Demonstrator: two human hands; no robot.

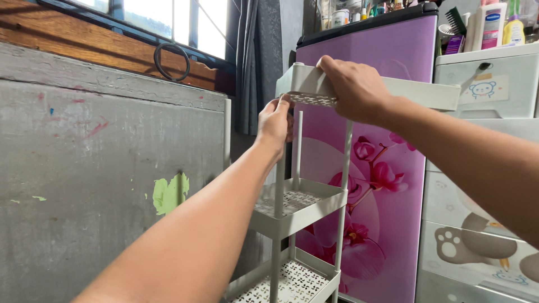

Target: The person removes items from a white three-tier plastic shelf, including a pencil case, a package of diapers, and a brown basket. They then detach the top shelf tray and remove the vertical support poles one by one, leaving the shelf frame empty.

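The right hand is closed over the near rim of the top tray of a pale grey three-tier rack, which stands between a bare concrete wall and a pink flowered fridge; the left hand curls its fingers around the tray's underside corner, beside a thin upright post; the tray looks like light, rigid plastic with a perforated floor, likely smooth and a little flexible, so the solid rim and corners seem the safest hold, not the latticed base.
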